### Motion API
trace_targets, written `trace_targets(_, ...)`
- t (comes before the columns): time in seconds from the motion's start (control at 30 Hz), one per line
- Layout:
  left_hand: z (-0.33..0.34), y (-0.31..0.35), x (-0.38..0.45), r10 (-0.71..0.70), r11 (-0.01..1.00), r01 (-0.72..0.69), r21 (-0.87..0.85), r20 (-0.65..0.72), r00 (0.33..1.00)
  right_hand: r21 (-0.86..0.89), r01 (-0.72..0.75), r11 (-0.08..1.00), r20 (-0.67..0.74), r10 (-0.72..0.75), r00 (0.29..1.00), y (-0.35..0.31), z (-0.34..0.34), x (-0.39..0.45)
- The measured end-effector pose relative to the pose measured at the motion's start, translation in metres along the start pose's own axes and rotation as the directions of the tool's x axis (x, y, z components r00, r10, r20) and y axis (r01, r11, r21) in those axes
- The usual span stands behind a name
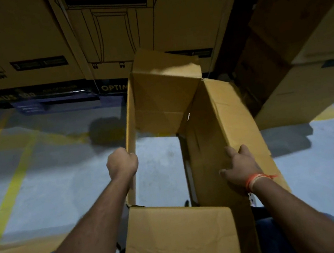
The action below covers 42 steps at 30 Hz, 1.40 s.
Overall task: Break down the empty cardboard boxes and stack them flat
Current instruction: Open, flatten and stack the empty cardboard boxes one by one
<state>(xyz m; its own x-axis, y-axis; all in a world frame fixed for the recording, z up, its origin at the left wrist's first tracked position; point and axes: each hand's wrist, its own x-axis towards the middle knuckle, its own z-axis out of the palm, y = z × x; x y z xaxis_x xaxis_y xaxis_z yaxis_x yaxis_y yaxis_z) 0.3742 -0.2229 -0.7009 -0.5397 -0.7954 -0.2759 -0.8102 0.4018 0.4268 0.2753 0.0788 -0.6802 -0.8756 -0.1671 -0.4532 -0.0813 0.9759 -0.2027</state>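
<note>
Hands work a tall brown open-ended cardboard box (172, 112), frame centre: left hand (122, 163) grips its edge, right hand (240, 166) presses flat-fingered; uneven pushing could tear a crease.

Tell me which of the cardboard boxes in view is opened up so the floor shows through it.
The plain box in the middle, gripped by the left hand and touched by the right hand. The printed boxes behind stay closed.
</note>
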Motion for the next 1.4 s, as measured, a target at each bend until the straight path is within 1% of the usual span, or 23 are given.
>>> trace_targets(0.1, 0.001, -0.002, 0.004, -0.008, 1.000, 0.008, -0.010, -0.018, 1.000, 0.166, -0.081, 0.983, 0.023, 0.078, 0.997, 0.006, 0.009, 0.009)
trace_targets(0.17, 0.002, -0.001, 0.010, -0.019, 0.999, 0.018, -0.027, -0.023, 1.000, 0.292, -0.199, 0.936, -0.003, 0.209, 0.978, 0.010, 0.010, 0.015)
trace_targets(0.23, 0.004, 0.002, 0.016, -0.025, 0.998, 0.023, -0.052, -0.028, 0.999, 0.216, -0.212, 0.953, -0.018, 0.220, 0.975, 0.014, 0.012, 0.019)
trace_targets(0.33, 0.007, 0.008, 0.024, -0.018, 0.994, 0.014, -0.104, -0.039, 0.999, 0.031, -0.131, 0.991, 0.002, 0.131, 0.991, 0.008, 0.019, 0.012)
trace_targets(0.5, 0.013, 0.019, 0.030, -0.043, 0.976, 0.027, -0.216, -0.070, 0.997, -0.091, -0.112, 0.990, 0.042, 0.116, 0.992, 0.005, 0.027, -0.001)
trace_targets(0.57, 0.015, 0.015, 0.031, -0.015, 0.964, 0.000, -0.265, -0.055, 0.998, -0.105, -0.132, 0.986, 0.032, 0.136, 0.990, 0.003, 0.030, -0.001)
trace_targets(0.63, 0.016, 0.000, 0.030, 0.000, 0.939, 0.002, -0.343, 0.008, 1.000, -0.091, -0.152, 0.984, -0.006, 0.152, 0.988, 0.000, 0.032, -0.002)
trace_targets(0.7, 0.014, -0.019, 0.026, -0.056, 0.904, 0.093, -0.417, 0.101, 0.993, -0.057, -0.158, 0.986, -0.063, 0.154, 0.986, -0.005, 0.039, -0.001)
trace_targets(0.73, 0.013, -0.030, 0.022, -0.079, 0.907, 0.125, -0.402, 0.129, 0.988, -0.026, -0.147, 0.989, -0.095, 0.144, 0.985, -0.007, 0.044, -0.001)
trace_targets(0.77, 0.011, -0.039, 0.018, -0.062, 0.931, 0.105, -0.350, 0.133, 0.989, -0.005, -0.129, 0.992, -0.115, 0.127, 0.985, -0.010, 0.049, -0.004)
trace_targets(0.83, 0.009, -0.052, 0.009, 0.078, 0.978, -0.048, -0.202, 0.143, 0.987, -0.017, -0.041, 0.999, -0.119, 0.039, 0.992, -0.016, 0.056, -0.009)
trace_targets(0.9, 0.008, -0.059, -0.003, 0.251, 0.967, -0.244, -0.070, 0.139, 0.958, -0.058, 0.043, 0.997, -0.090, -0.048, 0.995, -0.015, 0.063, -0.013)
trace_targets(0.93, 0.008, -0.061, -0.011, 0.290, 0.957, -0.291, -0.009, 0.108, 0.951, -0.065, 0.059, 0.996, -0.072, -0.064, 0.995, -0.015, 0.064, -0.015)
trace_targets(0.97, 0.008, -0.061, -0.023, 0.265, 0.963, -0.267, 0.034, 0.064, 0.962, -0.067, 0.054, 0.996, -0.064, -0.059, 0.996, -0.013, 0.066, -0.013)
trace_targets(1.0, 0.006, -0.060, -0.037, 0.169, 0.984, -0.168, 0.065, 0.002, 0.986, -0.076, 0.053, 0.996, -0.068, -0.058, 0.996, -0.010, 0.066, -0.009)
trace_targets(1.07, 0.008, -0.067, -0.062, -0.139, 0.989, 0.142, 0.031, -0.083, 0.987, -0.068, 0.020, 0.998, -0.030, -0.022, 0.999, -0.008, 0.063, -0.008)
trace_targets(1.1, 0.010, -0.074, -0.071, -0.319, 0.948, 0.317, -0.034, -0.053, 0.946, -0.035, 0.001, 0.999, -0.010, -0.001, 1.000, -0.008, 0.060, -0.008)
trace_targets(1.13, 0.013, -0.083, -0.077, -0.460, 0.880, 0.459, -0.123, 0.027, 0.888, -0.028, 0.015, 0.999, 0.009, -0.015, 1.000, -0.007, 0.059, -0.008)
trace_targets(1.17, 0.015, -0.091, -0.080, -0.525, 0.809, 0.544, -0.224, 0.142, 0.839, -0.039, 0.045, 0.998, 0.029, -0.044, 0.999, -0.007, 0.056, -0.009)
trace_targets(1.23, 0.016, -0.101, -0.084, -0.450, 0.754, 0.539, -0.376, 0.302, 0.840, -0.095, 0.082, 0.992, 0.068, -0.076, 0.995, -0.008, 0.051, -0.014)
trace_targets(1.27, 0.016, -0.101, -0.087, -0.383, 0.765, 0.485, -0.424, 0.306, 0.872, -0.107, 0.081, 0.991, 0.076, -0.073, 0.994, -0.008, 0.049, -0.017)
trace_targets(1.33, 0.010, -0.092, -0.097, -0.290, 0.829, 0.379, -0.411, 0.264, 0.920, -0.121, 0.096, 0.988, 0.083, -0.087, 0.993, -0.006, 0.048, -0.026)
trace_targets(1.4, 0.004, -0.081, -0.104, -0.219, 0.820, 0.316, -0.476, 0.249, 0.943, -0.084, 0.127, 0.988, 0.072, -0.121, 0.990, 0.000, 0.051, -0.040)
